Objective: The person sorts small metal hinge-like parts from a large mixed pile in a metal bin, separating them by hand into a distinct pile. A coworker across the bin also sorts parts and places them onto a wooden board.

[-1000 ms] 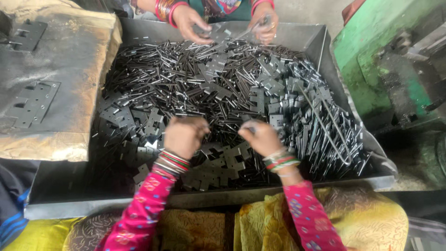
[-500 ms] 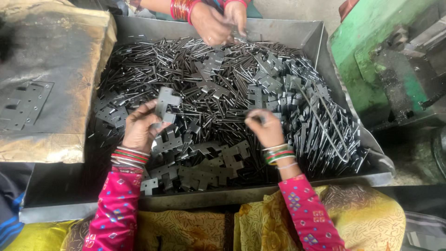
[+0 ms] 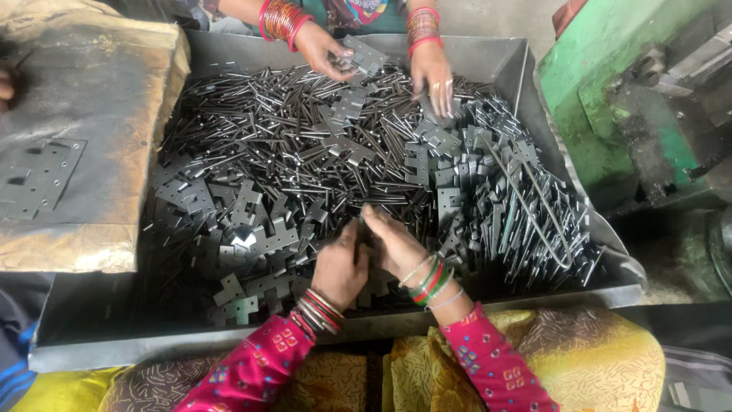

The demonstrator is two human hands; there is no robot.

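A big grey metal tray (image 3: 499,61) holds a heap of thin steel pins (image 3: 282,130) and flat notched hinge plates (image 3: 255,229). My left hand (image 3: 339,268) and my right hand (image 3: 393,246) meet over the near middle of the heap, fingertips touching. The left hand's fingers are curled around a dark hinge plate that is mostly hidden. The right hand lies palm up against it, and what it grips is hidden. Both wrists wear coloured bangles above pink patterned sleeves.
Across the tray, another person's two hands (image 3: 324,49) (image 3: 432,72) pick at plates. A long bent wire (image 3: 534,206) lies on the right of the heap. A green machine (image 3: 610,84) stands at the right. At the left, a perforated sheet (image 3: 38,179) lies on a brown covered block.
My left hand, holding a plate out at the left of the heap, has swung right to join my right hand at the middle. The other person's hands have shifted right.
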